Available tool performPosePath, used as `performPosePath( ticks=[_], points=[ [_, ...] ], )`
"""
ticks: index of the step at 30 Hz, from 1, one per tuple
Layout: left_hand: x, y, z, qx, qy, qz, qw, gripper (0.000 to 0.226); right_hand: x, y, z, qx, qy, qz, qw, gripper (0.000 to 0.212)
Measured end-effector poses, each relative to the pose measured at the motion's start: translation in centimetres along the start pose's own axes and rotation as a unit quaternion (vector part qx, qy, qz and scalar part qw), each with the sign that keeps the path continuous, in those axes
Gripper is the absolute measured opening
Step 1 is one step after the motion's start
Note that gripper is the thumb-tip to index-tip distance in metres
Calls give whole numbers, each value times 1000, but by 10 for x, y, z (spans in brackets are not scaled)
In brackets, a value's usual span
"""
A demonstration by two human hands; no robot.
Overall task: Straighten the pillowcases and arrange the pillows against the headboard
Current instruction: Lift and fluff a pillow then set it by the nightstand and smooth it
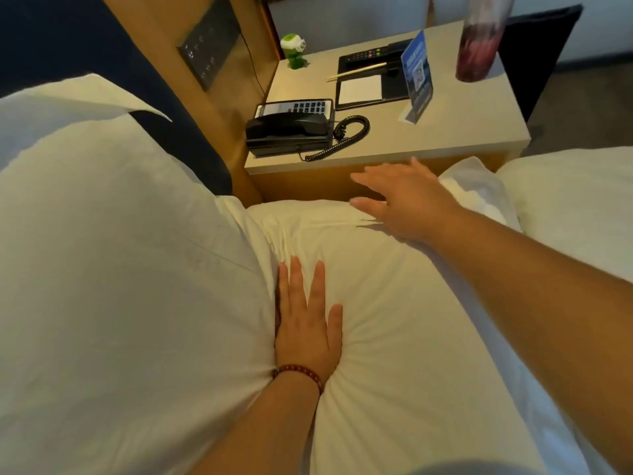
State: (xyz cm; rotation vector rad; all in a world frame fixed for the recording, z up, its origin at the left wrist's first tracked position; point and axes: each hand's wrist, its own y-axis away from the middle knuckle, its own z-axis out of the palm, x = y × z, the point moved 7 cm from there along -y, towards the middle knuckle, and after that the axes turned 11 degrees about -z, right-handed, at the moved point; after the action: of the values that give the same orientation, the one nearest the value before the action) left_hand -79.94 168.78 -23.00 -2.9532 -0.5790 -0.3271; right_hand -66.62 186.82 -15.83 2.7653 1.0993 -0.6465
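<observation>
My left hand (305, 323) near, right hand (404, 200) far, both flat, gripping nothing, along the pillow (394, 320); headboard (51, 39) sits left.

We can read no word or number here. The blue stand-up card (418, 75) at the far right of the nightstand (445, 132) carries what looks like a QR code and lines of print, all too blurred for us to make out. The keys of the black telephone (291, 126) to its left and of the remote control (368, 54) beyond show only as pale marks.
</observation>
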Motion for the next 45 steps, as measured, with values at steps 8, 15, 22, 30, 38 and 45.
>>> performPosePath(
  ticks=[8,15,22,30,38,45],
  points=[
    [-1,-1,12,8,-6,13,1000,60,37,-22,71,-187,-71,132,971,62],
    [1,-1,14,7,-2,30,1000,60,49,11,43,86,-237,184,950,37],
    [-1,-1,14,12,7,20,1000,59,3,76,8,138,34,118,983,59],
    [11,3,-5,8,-76,13,997,63,-55,166,40,29,86,114,989,66],
    [12,121,-129,12,-179,50,983,63,-114,222,54,10,48,161,986,64],
    [-54,158,-228,18,-296,84,951,60,-132,269,61,-71,8,311,948,63]
  ],
)
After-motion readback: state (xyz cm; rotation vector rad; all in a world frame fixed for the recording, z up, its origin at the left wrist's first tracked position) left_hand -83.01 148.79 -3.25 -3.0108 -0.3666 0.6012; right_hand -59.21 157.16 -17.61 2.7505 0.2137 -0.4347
